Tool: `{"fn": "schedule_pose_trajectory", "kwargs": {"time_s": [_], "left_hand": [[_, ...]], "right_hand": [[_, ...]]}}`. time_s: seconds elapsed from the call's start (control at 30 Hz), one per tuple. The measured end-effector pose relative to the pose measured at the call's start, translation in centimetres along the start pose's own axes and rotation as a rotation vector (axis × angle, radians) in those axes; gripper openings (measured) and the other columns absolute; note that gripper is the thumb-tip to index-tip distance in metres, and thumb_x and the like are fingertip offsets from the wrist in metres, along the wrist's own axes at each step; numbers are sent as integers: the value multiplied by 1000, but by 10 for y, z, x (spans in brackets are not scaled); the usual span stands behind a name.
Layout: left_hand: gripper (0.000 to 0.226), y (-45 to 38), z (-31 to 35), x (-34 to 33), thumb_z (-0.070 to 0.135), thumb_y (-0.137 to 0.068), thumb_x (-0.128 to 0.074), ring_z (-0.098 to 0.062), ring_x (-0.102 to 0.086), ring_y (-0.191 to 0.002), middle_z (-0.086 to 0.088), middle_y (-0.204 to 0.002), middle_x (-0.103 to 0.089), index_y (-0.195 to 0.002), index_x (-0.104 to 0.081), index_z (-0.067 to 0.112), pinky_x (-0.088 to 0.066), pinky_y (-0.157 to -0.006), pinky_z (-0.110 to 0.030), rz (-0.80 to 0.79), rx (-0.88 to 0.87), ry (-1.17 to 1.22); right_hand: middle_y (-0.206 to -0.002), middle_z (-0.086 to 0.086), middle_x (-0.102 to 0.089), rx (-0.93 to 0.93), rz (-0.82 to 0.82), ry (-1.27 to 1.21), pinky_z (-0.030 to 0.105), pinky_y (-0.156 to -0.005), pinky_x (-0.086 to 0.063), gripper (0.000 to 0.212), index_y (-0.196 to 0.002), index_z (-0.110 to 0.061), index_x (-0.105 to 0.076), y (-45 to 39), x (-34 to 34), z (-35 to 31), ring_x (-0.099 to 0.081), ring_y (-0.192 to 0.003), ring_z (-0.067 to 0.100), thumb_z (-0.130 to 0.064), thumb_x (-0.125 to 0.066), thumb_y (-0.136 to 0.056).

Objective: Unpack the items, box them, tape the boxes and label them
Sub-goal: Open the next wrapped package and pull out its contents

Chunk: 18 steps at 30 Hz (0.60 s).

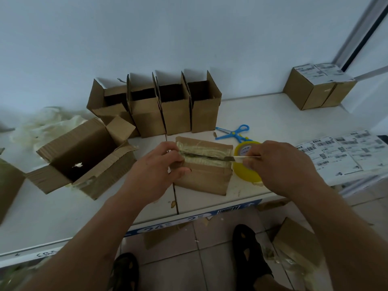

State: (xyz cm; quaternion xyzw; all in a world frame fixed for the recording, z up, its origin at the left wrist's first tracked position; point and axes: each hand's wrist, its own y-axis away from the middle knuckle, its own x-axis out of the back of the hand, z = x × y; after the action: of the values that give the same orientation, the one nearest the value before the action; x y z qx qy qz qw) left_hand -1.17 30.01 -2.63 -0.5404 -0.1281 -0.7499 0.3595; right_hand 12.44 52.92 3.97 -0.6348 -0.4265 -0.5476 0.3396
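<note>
1. Sitting at the centre of the head view, a taped box (pixel 203 168) is resting on the white counter (pixel 262 120), its top seam already partly split.
2. Pressing on the box's left end, the left hand (pixel 156 171) is curling its fingers (pixel 175 157) over the top edge, with the thumb lying against the front face.
3. Reaching in from the right, the right hand (pixel 279 164) is pinching a thin blade (pixel 239 158), whose tip is lying at the right end of the seam.
4. Lying just behind that hand is a yellow tape roll (pixel 246 164), with blue scissors (pixel 233 132) beyond it.
5. Standing in a row at upper centre are four open boxes (pixel 155 106); a larger open box (pixel 84 158) is tipped at the left.
6. Waiting at the right edge are label sheets (pixel 344 152); labelled boxes (pixel 319 87) are sitting at the upper right.
</note>
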Motion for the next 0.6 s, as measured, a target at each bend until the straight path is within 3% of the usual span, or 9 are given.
{"fn": "schedule_pose_trajectory", "kwargs": {"time_s": [0.17, 0.33, 0.53, 0.6], "left_hand": [[52, -3, 11, -6, 69, -88, -34, -4, -53, -80, 16, -120, -48, -97, -64, 27, -39, -58, -19, 91, 49, -16], [45, -5, 13, -12, 70, -88, -33, -6, -53, -82, 18, -120, -44, -94, -58, 34, -45, -56, -25, 81, 138, -119], [44, -8, 14, -9, 67, -89, -35, -7, -51, -88, 15, -123, -45, -99, -58, 31, -43, -59, -25, 47, 139, -109], [45, -9, 13, -8, 66, -89, -35, -10, -53, -95, 12, -124, -44, -107, -58, 31, -48, -69, -29, 45, 119, -87]], "right_hand": [[-95, -7, -43, 82, 94, 66, 28, -68, -33, 34, -111, -31, -63, 1, -8, -14, -53, -94, 15, -43, -32, -104], [-94, -9, -47, 47, 48, -55, 30, -72, -37, 27, -105, -29, -65, -1, -13, 1, -55, -99, 18, -42, -42, -101], [-84, -10, -49, 29, 25, -168, 29, -67, -35, 18, -97, -31, -66, 6, -5, 19, -48, -83, 13, -39, -50, -99], [-78, -10, -53, 42, 13, -270, 19, -61, -37, 17, -94, -30, -67, 7, -7, 22, -51, -74, 7, -38, -52, -98]]}}
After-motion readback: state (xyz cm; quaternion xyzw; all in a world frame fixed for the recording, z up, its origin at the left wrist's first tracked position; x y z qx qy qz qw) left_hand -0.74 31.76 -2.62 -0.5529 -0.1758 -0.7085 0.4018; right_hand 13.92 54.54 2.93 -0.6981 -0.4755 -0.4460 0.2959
